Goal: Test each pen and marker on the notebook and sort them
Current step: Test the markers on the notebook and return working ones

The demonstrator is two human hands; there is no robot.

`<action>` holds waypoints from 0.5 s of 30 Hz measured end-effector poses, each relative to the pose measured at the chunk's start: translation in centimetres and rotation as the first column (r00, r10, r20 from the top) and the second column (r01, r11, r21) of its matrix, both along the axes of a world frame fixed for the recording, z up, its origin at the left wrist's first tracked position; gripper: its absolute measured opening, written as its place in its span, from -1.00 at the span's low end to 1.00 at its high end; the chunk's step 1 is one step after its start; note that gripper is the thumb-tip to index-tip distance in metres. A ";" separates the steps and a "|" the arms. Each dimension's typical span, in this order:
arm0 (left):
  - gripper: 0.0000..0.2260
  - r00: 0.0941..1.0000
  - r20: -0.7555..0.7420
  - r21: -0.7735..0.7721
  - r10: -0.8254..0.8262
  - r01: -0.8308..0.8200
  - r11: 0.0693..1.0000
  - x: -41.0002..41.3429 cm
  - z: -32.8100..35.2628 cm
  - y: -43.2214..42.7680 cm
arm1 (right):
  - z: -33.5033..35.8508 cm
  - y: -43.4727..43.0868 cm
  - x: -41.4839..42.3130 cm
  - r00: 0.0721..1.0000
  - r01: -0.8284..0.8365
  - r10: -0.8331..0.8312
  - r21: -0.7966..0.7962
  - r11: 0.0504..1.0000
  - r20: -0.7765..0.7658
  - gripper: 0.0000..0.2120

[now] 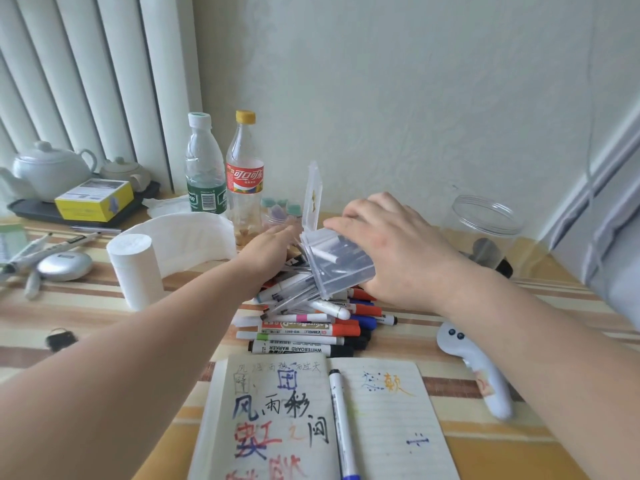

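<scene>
Right hand (398, 251) grips tipped clear box (341, 268) over markers (311, 329) — left hand (270, 247), fingers straight, just beside it.

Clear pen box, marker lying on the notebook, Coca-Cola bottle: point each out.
clear pen box (341, 268), head view, transparent side wall.
marker (341, 420), head view, white mid-barrel.
Coca-Cola bottle (245, 176), head view, red label.

Two bottles (204, 168) (245, 174), two teapots (48, 171) (126, 171), one notebook (381, 420), one clear box (341, 268).
</scene>
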State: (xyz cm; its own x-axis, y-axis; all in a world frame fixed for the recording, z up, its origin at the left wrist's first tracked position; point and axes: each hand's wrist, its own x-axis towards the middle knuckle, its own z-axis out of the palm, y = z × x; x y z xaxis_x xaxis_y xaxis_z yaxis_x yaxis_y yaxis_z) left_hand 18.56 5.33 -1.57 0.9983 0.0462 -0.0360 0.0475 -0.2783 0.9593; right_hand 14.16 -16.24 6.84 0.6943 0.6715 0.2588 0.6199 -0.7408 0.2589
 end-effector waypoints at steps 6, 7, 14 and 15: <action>-0.79 0.998 -0.015 0.064 0.063 -0.062 0.996 -0.5 0.1 -0.2 | -0.4 -0.9 0.1 1.000 0.023 -0.023 0.024 0.999 -0.007 -0.26; -0.77 0.998 -0.003 0.086 0.058 -0.057 0.995 -0.7 0.2 -0.3 | -0.4 -0.8 0.2 1.000 0.023 -0.023 0.014 1.000 -0.006 -0.26; -0.67 0.999 -0.052 0.160 0.007 0.001 0.987 -0.8 0.1 -0.6 | 1.2 -1.1 -0.3 0.999 0.016 -0.010 -0.137 0.991 0.045 -0.26; -0.69 0.999 -0.053 0.149 0.010 -0.002 0.989 -0.8 0.1 -0.6 | 1.4 -1.2 -0.3 0.998 0.021 -0.012 -0.155 0.988 0.057 -0.26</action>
State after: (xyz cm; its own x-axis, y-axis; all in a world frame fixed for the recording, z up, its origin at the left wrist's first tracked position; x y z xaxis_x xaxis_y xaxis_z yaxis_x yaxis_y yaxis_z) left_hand 17.75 4.69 -1.46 0.9948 0.0613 -0.0817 0.0999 -0.4174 0.9032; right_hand 13.82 -17.41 8.25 0.6931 0.6953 0.1904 0.5895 -0.6987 0.4054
